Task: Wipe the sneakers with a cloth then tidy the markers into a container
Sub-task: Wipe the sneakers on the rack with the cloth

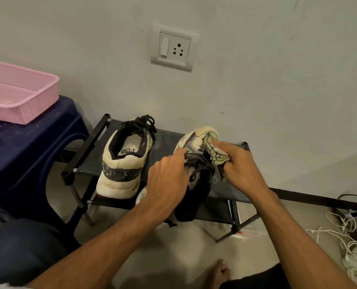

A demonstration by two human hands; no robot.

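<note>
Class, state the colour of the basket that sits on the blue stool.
Pink: the basket shows it best in the head view.

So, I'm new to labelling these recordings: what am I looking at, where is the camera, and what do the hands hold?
There is no machine: a camera worn on the person's head looks down at two bare hands. The left hand grips one sneaker at its laces; the right hand holds a cloth against its toe. A second sneaker stands beside it on the black rack. A pink basket sits on a blue stool at left.
</note>
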